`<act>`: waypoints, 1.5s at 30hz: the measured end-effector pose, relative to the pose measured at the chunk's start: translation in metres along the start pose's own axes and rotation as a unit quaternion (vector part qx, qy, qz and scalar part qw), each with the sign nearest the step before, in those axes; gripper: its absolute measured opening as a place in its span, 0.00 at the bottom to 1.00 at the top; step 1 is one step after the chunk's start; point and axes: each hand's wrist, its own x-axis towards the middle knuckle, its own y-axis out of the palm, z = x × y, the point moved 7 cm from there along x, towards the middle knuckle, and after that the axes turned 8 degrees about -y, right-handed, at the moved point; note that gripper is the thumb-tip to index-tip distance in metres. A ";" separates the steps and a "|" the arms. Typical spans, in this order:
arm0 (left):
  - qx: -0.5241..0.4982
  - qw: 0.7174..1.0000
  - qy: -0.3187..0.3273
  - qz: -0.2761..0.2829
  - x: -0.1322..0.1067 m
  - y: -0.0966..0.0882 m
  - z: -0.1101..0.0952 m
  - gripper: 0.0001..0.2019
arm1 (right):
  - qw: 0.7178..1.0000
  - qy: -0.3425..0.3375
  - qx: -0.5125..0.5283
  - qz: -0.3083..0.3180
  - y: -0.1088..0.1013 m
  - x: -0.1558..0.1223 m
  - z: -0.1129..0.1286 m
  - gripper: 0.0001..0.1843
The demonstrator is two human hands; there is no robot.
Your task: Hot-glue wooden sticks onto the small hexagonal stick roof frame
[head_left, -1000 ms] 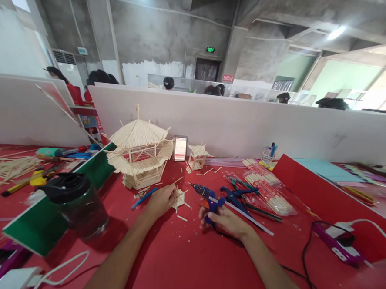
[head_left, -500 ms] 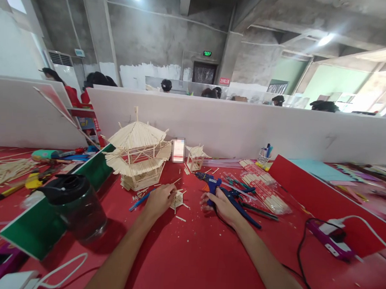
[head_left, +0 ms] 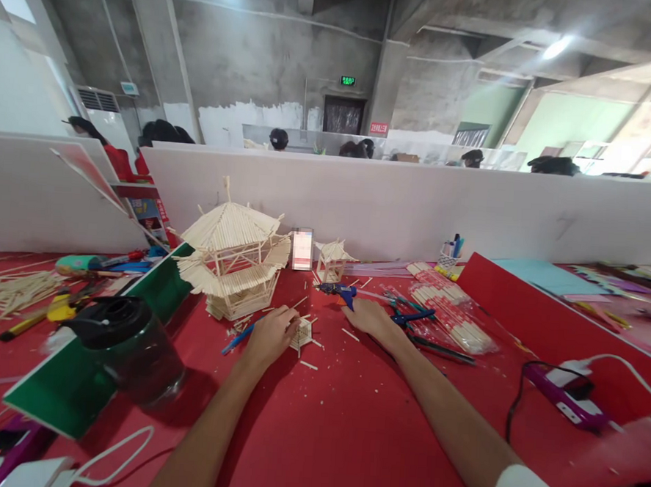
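Note:
My left hand (head_left: 274, 334) rests low on the table, its fingers closed on the edge of a small hexagonal frame of wooden sticks (head_left: 301, 335). To the right, my right hand (head_left: 369, 317) is at the handle of a blue glue gun (head_left: 345, 295); its fingertips are partly hidden. The gun lies low over the table, nozzle pointing left, with a clear glue stick out of its back. Just behind the nozzle stands a small stick pavilion (head_left: 333, 259). A large two-tiered stick pavilion (head_left: 228, 256) stands behind my left hand.
Blue-handled pliers (head_left: 413, 317) and bagged sticks (head_left: 453, 314) lie right of my right hand. A dark water bottle (head_left: 136, 357) stands at left by a green board (head_left: 63, 389). A red board (head_left: 520, 314) and a purple power strip (head_left: 569, 405) are at right. A white partition (head_left: 372, 209) runs behind.
My right hand has moved the glue gun left and lowered it, so its nozzle is near the small pavilion. My left hand stays at the small stick frame.

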 end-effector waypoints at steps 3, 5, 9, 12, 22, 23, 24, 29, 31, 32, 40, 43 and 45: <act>0.010 1.000 0.006 0.010 0.000 0.000 -0.002 0.13 | 1.000 -0.004 -0.008 0.014 0.003 0.010 0.002 0.17; 0.013 0.999 0.016 0.025 0.000 0.001 -0.004 0.13 | 1.000 -0.002 -0.010 0.014 0.003 0.011 0.003 0.17; 0.017 0.998 0.029 0.046 0.000 0.004 -0.007 0.11 | 0.999 -0.022 -0.010 -0.041 -0.007 -0.001 0.009 0.22; 0.026 0.998 0.030 0.043 -0.002 0.005 -0.009 0.09 | 0.981 -0.142 0.048 -0.121 -0.015 -0.018 0.033 0.18; 0.038 0.996 0.058 0.049 -0.008 0.005 -0.027 0.08 | 0.906 -0.316 0.161 -0.231 0.003 -0.046 0.075 0.08; 0.042 0.996 0.056 0.053 -0.009 0.005 -0.028 0.08 | 0.908 -0.314 0.155 -0.230 0.004 -0.046 0.076 0.08; 0.047 0.996 0.054 0.055 -0.009 0.005 -0.029 0.08 | 0.911 -0.312 0.148 -0.226 0.004 -0.046 0.076 0.08; 0.041 0.995 0.053 0.070 -0.010 0.005 -0.031 0.08 | 0.922 -0.300 0.123 -0.212 0.005 -0.047 0.081 0.08; 0.037 0.995 0.054 0.074 -0.010 0.005 -0.031 0.08 | 0.923 -0.297 0.120 -0.212 0.005 -0.048 0.082 0.08; 0.036 0.995 0.055 0.073 -0.010 0.004 -0.030 0.07 | 0.924 -0.296 0.121 -0.211 0.006 -0.048 0.082 0.09; 0.030 0.998 0.032 0.054 -0.003 -0.005 -0.003 0.15 | 0.931 -0.296 0.144 -0.159 0.019 -0.046 0.082 0.05; 0.040 0.997 0.012 0.069 -0.002 0.000 0.007 0.12 | 0.931 -0.297 0.152 -0.151 0.025 -0.045 0.083 0.05; 0.046 0.995 0.005 0.086 -0.003 0.005 0.009 0.11 | 0.930 -0.298 0.155 -0.148 0.028 -0.045 0.085 0.05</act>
